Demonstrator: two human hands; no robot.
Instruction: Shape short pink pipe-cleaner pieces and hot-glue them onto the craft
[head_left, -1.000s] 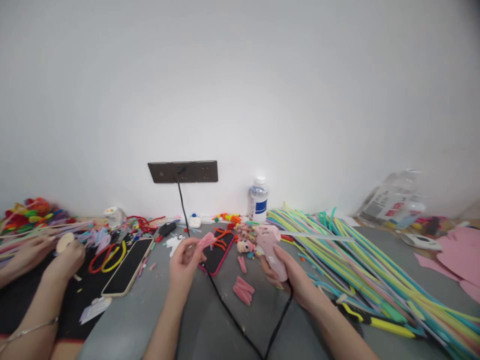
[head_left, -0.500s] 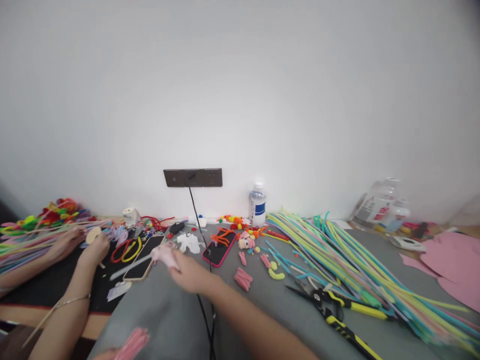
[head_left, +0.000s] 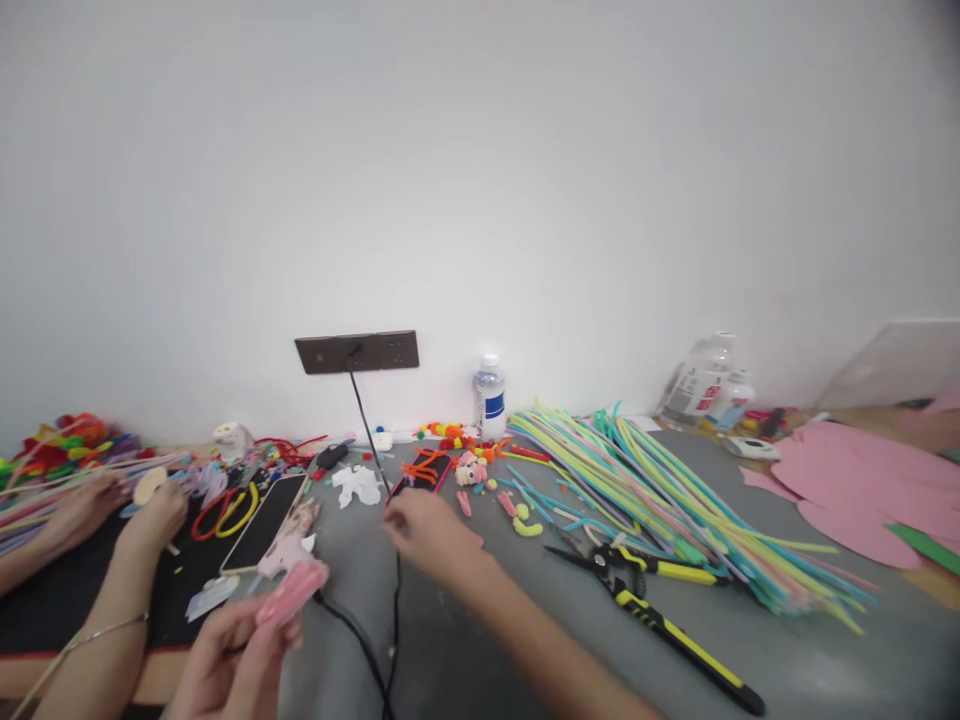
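My left hand (head_left: 232, 650) pinches a pink bundle of pipe cleaner (head_left: 292, 592) low in the view, left of centre. Just behind it a pale pink glue gun (head_left: 289, 553) lies on the grey table, partly covered by the bundle. My right hand (head_left: 427, 530) hovers over the table with its fingers curled in, and I see nothing in them. It is nearest to a phone in a pink case (head_left: 442, 470) with orange pipe cleaner pieces (head_left: 421, 468) on it. A small pink-haired figure head (head_left: 471, 470) and short pink pieces (head_left: 465, 503) lie behind that hand.
Black-and-yellow pliers (head_left: 600, 563) and a large spread of pastel pipe cleaners (head_left: 675, 500) lie to the right. A bottle (head_left: 490, 400) stands by the wall. Black cables (head_left: 397, 600) cross the table. At left, another person's hands (head_left: 154, 515) hold a pale disc (head_left: 150, 486).
My right hand has let go of the glue gun and moved right. My left hand has risen further into view with the pink bundle. The camera has turned a little to the right.
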